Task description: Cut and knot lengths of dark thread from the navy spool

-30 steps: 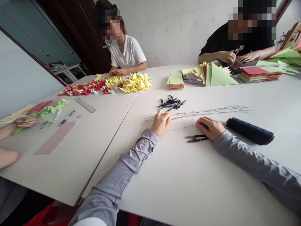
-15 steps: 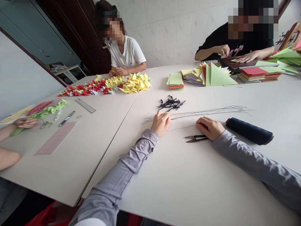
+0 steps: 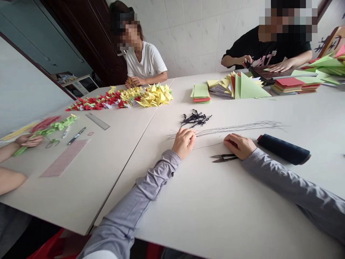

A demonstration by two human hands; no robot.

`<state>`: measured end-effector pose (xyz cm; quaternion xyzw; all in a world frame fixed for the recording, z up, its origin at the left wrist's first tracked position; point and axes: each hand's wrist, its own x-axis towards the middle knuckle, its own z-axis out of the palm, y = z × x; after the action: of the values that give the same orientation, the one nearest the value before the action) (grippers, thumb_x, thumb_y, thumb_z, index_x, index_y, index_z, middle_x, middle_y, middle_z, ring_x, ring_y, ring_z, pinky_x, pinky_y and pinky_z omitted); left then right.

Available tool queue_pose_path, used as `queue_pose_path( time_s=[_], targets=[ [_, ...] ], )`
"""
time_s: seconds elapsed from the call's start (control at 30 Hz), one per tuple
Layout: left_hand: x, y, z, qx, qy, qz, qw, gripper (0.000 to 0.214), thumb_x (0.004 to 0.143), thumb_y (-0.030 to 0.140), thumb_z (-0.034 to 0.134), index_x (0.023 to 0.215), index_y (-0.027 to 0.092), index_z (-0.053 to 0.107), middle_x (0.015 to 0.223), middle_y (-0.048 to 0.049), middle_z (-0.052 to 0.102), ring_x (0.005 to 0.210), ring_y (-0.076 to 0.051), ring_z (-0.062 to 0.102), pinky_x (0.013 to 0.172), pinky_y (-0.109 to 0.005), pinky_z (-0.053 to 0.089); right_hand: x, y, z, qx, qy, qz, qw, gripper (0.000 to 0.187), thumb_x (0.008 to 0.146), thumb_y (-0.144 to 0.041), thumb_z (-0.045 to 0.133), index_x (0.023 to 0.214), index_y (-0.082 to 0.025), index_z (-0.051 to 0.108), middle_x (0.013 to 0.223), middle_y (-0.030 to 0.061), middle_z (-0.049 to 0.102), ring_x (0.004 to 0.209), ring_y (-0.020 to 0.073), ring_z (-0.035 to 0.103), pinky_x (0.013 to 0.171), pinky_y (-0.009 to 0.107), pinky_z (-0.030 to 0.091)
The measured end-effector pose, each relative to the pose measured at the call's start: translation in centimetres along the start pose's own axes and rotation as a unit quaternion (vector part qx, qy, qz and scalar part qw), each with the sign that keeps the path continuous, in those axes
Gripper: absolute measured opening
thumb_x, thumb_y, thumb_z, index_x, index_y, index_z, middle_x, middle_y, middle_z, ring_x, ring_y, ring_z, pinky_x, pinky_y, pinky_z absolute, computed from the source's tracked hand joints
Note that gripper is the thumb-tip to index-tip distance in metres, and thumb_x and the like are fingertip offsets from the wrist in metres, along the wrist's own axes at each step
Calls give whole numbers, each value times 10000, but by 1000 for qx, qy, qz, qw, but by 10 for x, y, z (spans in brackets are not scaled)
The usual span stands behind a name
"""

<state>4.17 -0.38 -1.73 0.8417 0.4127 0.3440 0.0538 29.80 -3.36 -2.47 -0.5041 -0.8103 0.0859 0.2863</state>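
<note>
My left hand is closed in a pinch on a thin dark thread near the left part of a bundle of cut threads. That single thread runs just above the table to my right hand, whose fingers are pressed together over it. Dark thread snips lie by the right hand, their handle end partly hidden beneath it. Just right of that hand rests a navy thread cone on its side. Beyond my left hand is a small heap of knotted black cords.
Paper stacks and a red, yellow and green pile of folded paper line the far side. A ruler, a pen and a pink lined sheet lie left, near a co-worker's hand. Two other people sit opposite.
My hands hold nearly the same pose, with the thread still between them. The co-worker at the far right has moved one hand left, onto a black handle.
</note>
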Motion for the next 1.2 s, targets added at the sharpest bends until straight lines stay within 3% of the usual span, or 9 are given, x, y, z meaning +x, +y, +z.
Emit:
queue_pose_path(
  time_s=[0.1, 0.2, 0.37, 0.47, 0.57, 0.77, 0.83, 0.97, 1.2],
  targets=[
    [-3, 14, -10, -102, -2, -54, 993, 233, 880, 280, 432, 733, 186, 586, 903, -54, 641, 920, -162, 547, 825, -311, 445, 5, -12, -4, 43, 23, 19, 999, 250, 854, -362, 418, 761, -197, 582, 769, 60, 599, 578, 128, 508, 602, 279, 451],
    [-1, 36, -17, -277, -27, -129, 952, 246, 872, 350, 467, 822, 177, 635, 878, -48, 655, 826, -137, 581, 721, -263, 477, 9, -37, -6, 211, -9, 63, 975, 270, 854, -384, 429, 980, -203, 584, 864, 60, 615, 593, 119, 551, 613, 292, 486],
    [3, 70, -20, -418, -28, -184, 889, 265, 826, 387, 545, 939, 177, 659, 870, -34, 673, 646, -94, 570, 612, -238, 482, 9, -87, -1, 593, -170, 146, 773, 408, 843, -399, 470, 1225, -266, 423, 1054, 62, 573, 882, 178, 646, 743, 347, 534],
    [-2, 72, -21, -380, -36, -208, 901, 285, 800, 373, 578, 1016, 192, 616, 793, -9, 665, 586, -87, 556, 537, -220, 452, 8, -96, 1, 638, -206, 188, 718, 393, 816, -445, 535, 1144, -239, 475, 961, 48, 594, 818, 151, 645, 718, 307, 533],
    [-11, 63, -24, -300, -40, -197, 933, 179, 781, 330, 594, 893, 190, 594, 746, 7, 643, 651, -96, 579, 574, -212, 452, 9, -86, 2, 576, -227, 207, 757, 395, 756, -459, 604, 1041, -199, 520, 824, 28, 604, 679, 115, 610, 616, 259, 510],
    [-22, 38, -35, -97, -111, -115, 982, 89, 745, 279, 637, 812, 220, 646, 827, -19, 666, 844, -173, 573, 735, -295, 468, 13, -33, -6, 108, -175, 55, 977, 247, 775, -375, 510, 883, -196, 640, 743, 38, 634, 468, 91, 485, 519, 278, 437],
    [-18, 27, -43, -42, -109, -88, 989, 125, 733, 281, 655, 848, 233, 662, 877, -29, 670, 910, -197, 555, 796, -327, 453, 16, -16, -14, -30, -155, 18, 987, 238, 774, -346, 505, 879, -203, 663, 803, 73, 659, 483, 117, 506, 544, 310, 445],
    [2, -2, -57, 71, -85, -90, 990, 70, 744, 278, 635, 790, 259, 684, 926, -32, 673, 957, -236, 528, 853, -394, 395, 25, -2, -29, -99, -182, -7, 978, 286, 827, -365, 459, 972, -223, 661, 821, 89, 673, 570, 161, 571, 567, 317, 465],
    [33, -38, -43, 61, -83, -220, 970, 74, 724, 300, 619, 756, 259, 673, 895, -3, 690, 926, -230, 546, 824, -374, 393, 51, -44, -1, -76, -189, -56, 977, 440, 873, -345, 411, 1208, -103, 564, 1212, 167, 567, 1124, 260, 524, 979, 421, 402]
  ],
)
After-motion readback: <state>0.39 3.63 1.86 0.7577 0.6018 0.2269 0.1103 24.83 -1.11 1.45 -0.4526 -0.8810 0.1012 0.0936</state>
